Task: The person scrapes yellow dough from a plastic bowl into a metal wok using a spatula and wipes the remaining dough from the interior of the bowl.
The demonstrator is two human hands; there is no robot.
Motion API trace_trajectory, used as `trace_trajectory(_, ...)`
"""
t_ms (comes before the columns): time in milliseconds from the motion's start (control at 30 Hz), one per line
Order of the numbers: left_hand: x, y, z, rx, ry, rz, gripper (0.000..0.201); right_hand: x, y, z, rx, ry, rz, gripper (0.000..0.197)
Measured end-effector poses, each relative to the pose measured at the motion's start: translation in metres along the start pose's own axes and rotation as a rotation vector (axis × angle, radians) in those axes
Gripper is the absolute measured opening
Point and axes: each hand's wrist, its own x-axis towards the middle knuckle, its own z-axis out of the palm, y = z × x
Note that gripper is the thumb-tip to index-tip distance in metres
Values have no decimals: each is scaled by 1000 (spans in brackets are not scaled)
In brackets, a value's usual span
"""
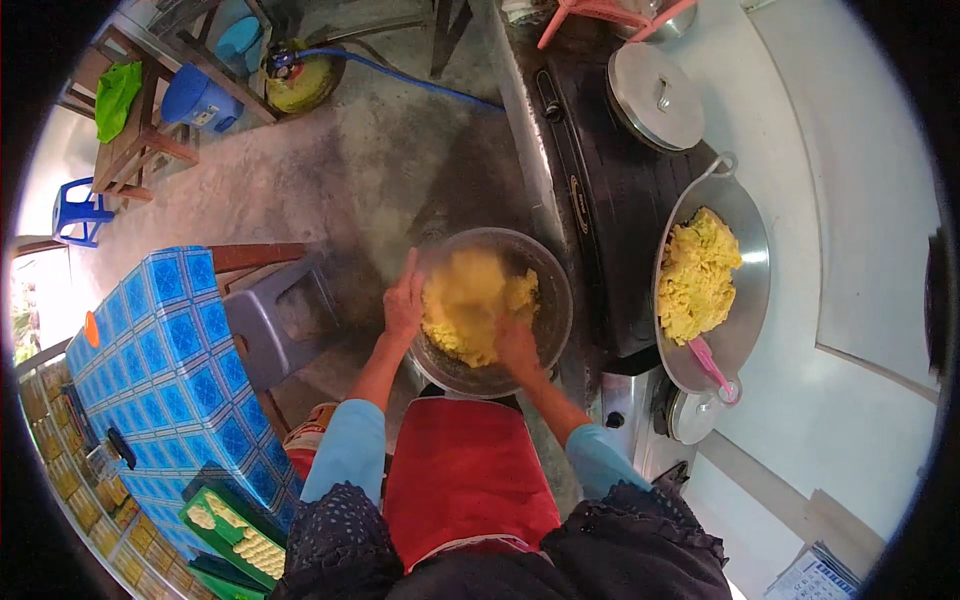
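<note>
A round grey basin [566, 310] stands in front of me with a crumbly yellow mash [470, 320] in it. My left hand [403, 300] is closed on the basin's left rim. Inside the basin, my right hand [515, 343] is down in the mash near the right side. Motion smears that hand, and its fingers are partly hidden, so I cannot tell how they are bent. Part of the mash is blurred too.
To the right, a wok [755, 270] holds more yellow mash and a pink-handled utensil [712, 365]. Beside it are a black stove [625, 215] and a lidded pot [655, 95]. At left stand a grey stool [265, 325], a blue-checked table [180, 370] and a green tray [215, 540] of yellow pieces.
</note>
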Motion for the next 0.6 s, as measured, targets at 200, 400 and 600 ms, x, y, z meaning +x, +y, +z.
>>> trace_trajectory(200, -4, 8, -3, -81, -107, -183, 51, -19, -17, 6, -15, 57, -51, 52)
trace_trajectory(400, 4, 5, -7, -22, 41, 115, 59, -33, -7, -26, 71, -17, -140, 50)
trace_trajectory(600, -28, -8, 3, -461, 188, -313, 71, -84, -13, -75, 105, -16, -160, 45)
